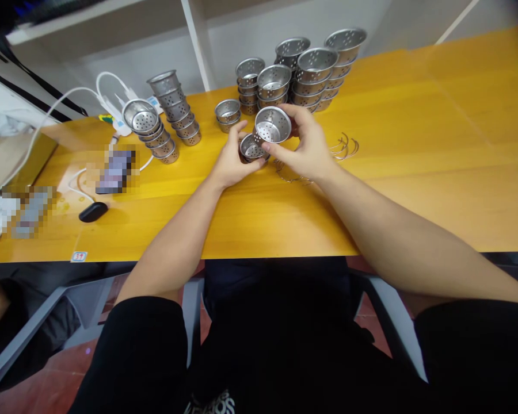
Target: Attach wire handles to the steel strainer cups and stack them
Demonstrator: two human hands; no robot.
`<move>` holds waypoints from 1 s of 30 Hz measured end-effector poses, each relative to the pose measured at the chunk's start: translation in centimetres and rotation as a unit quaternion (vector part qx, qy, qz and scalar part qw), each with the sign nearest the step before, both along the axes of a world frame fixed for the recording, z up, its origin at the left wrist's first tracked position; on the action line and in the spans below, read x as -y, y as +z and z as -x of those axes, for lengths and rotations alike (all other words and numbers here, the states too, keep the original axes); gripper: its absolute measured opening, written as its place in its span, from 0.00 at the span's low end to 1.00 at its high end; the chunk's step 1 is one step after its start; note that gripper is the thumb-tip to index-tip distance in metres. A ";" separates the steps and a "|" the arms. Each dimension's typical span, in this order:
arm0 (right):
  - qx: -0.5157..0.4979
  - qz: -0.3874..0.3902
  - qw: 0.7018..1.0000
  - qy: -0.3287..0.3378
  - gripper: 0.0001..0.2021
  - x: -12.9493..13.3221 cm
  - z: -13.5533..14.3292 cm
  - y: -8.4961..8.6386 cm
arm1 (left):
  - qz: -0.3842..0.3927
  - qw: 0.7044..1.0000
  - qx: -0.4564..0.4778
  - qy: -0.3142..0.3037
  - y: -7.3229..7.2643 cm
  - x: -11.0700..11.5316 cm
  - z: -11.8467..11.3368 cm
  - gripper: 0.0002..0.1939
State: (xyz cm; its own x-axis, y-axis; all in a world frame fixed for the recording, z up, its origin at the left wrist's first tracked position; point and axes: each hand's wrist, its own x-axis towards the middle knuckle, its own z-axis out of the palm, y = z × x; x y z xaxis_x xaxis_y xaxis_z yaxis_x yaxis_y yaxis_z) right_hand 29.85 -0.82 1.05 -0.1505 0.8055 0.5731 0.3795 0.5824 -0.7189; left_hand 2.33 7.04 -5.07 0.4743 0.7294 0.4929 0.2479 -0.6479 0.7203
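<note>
My right hand (306, 141) grips a perforated metal cup (273, 125) by its rim, tilted so that its holed inside faces me. Lower and to the left, my left hand (237, 158) has its thumb and fingers around a second perforated cup (251, 148), partly hidden behind the first. Whether the two cups touch, I cannot tell. Thin bent wires (345, 148) lie on the table beside and beneath my right hand. Just behind my left hand stands a short stack of similar cups (227, 112).
Taller stacks of perforated cups (315, 72) stand at the back right, others (179, 109) at the back left. On the left of the yellow table (435, 190) are a blurred phone (115, 171), a black mouse-like object (93, 212), white cables (75, 91) and a number label (79, 257).
</note>
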 end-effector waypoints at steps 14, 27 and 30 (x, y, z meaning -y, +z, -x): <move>0.026 0.001 0.999 0.027 0.56 0.5 1.1 0.3 | -0.024 1.000 -0.005 0.016 1.8 2.8 -2.3 0.64; 0.047 0.007 0.998 0.036 0.51 0.5 0.8 1.2 | -0.041 0.999 -0.010 0.013 0.6 1.6 -2.0 0.61; 0.051 0.009 0.998 0.042 0.58 0.3 0.6 0.6 | -0.045 0.999 -0.016 0.001 -0.3 0.8 -1.6 0.64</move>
